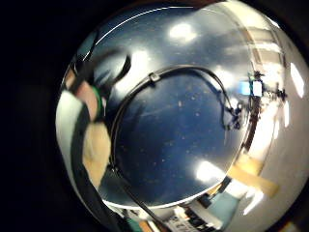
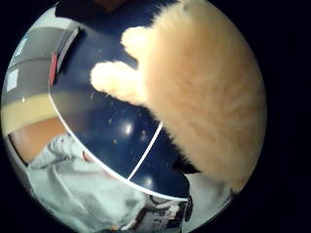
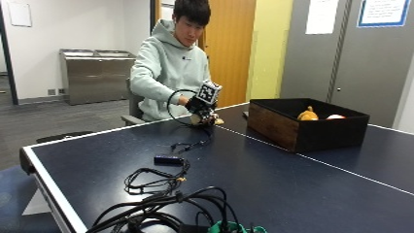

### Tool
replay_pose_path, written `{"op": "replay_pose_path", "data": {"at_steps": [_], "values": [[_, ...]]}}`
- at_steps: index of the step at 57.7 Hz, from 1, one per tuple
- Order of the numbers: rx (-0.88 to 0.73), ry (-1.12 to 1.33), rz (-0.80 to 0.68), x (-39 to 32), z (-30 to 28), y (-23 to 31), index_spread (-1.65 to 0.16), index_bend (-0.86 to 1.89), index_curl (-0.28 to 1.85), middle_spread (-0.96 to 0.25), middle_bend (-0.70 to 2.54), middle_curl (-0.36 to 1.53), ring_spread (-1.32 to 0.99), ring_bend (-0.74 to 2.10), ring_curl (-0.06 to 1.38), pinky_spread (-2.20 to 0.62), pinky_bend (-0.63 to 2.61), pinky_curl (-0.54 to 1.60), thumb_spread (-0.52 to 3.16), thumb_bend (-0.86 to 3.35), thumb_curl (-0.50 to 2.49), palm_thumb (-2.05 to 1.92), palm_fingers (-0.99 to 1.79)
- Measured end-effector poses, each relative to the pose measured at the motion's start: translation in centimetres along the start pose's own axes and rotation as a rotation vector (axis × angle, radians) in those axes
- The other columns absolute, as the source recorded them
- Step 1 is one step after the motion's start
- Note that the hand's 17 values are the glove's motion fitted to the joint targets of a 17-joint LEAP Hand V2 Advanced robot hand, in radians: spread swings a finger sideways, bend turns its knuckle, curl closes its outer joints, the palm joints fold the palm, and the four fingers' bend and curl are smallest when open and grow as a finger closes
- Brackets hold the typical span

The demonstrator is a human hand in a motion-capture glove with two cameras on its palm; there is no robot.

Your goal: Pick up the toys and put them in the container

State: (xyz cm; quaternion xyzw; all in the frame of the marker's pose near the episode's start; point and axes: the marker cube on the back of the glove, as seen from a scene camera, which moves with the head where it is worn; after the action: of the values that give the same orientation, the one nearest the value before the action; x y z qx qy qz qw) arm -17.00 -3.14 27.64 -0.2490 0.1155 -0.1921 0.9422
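- A person in a pale hoodie (image 3: 165,68) sits at the far side of the dark blue bench (image 3: 271,184), gloved right hand (image 3: 199,109) held low over it.
- The hand is closed around a cream plush toy (image 3: 208,119); the toy shows just under the hand, at or just above the bench top.
- In the thumb-side view the toy (image 2: 204,92) fills much of the picture, close against the palm, with two stubby limbs sticking out over the blue surface.
- The little-finger-side view looks out over the bench (image 1: 178,130); how the fingers sit cannot be told from it.
- A dark open box (image 3: 304,124) stands on the bench, well apart from the hand, across the white line (image 3: 336,167).
- Inside the box lie an orange toy (image 3: 308,115) and a pale round toy (image 3: 335,116).
- Nearer the camera than the hand, black cables (image 3: 162,194) lie coiled on the bench.
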Motion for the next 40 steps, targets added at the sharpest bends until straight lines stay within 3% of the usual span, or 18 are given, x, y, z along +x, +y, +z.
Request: {"op": "replay_pose_path", "data": {"at_steps": [11, 17, 21, 28, 33, 40], "values": [[-0.21, -0.209, -0.056, -2.1, -1.1, 0.5, -0.16, 0.08, -0.01, -0.23, 0.89, 0.54, -0.29, 1.29, 0.52, -0.36, 1.01, 0.43, 1.34, 0.23, 0.46, 0.51, 1.16], [-0.221, -0.073, -0.065, 0.8, -3.9, 0.1, -0.15, 0.14, -0.01, -0.23, 0.95, 0.58, -0.29, 1.33, 0.53, -0.37, 1.06, 0.46, 1.24, 0.22, 0.52, 0.58, 1.16], [-0.222, -0.224, -0.045, 0.2, -7.1, 0.2, -0.15, 0.16, -0.01, -0.23, 0.97, 0.6, -0.29, 1.34, 0.53, -0.38, 1.07, 0.47, 1.17, 0.21, 0.56, 0.6, 1.15], [-0.109, -0.04, -0.052, 0.3, -12.8, -0.5, -0.15, 0.17, -0.01, -0.23, 1.0, 0.63, -0.29, 1.35, 0.52, -0.38, 1.08, 0.49, 1.09, 0.19, 0.62, 0.63, 1.15], [-0.011, 0.059, -0.176, 1.2, -17.7, -1.2, -0.14, 0.18, 0.0, -0.23, 1.0, 0.65, -0.29, 1.36, 0.52, -0.38, 1.09, 0.49, 1.06, 0.18, 0.65, 0.64, 1.14], [0.102, -0.013, 0.019, -0.1, -24.9, -4.2, -0.14, 0.18, 0.0, -0.23, 1.01, 0.67, -0.29, 1.37, 0.52, -0.38, 1.09, 0.5, 1.02, 0.16, 0.69, 0.65, 1.14]]}}
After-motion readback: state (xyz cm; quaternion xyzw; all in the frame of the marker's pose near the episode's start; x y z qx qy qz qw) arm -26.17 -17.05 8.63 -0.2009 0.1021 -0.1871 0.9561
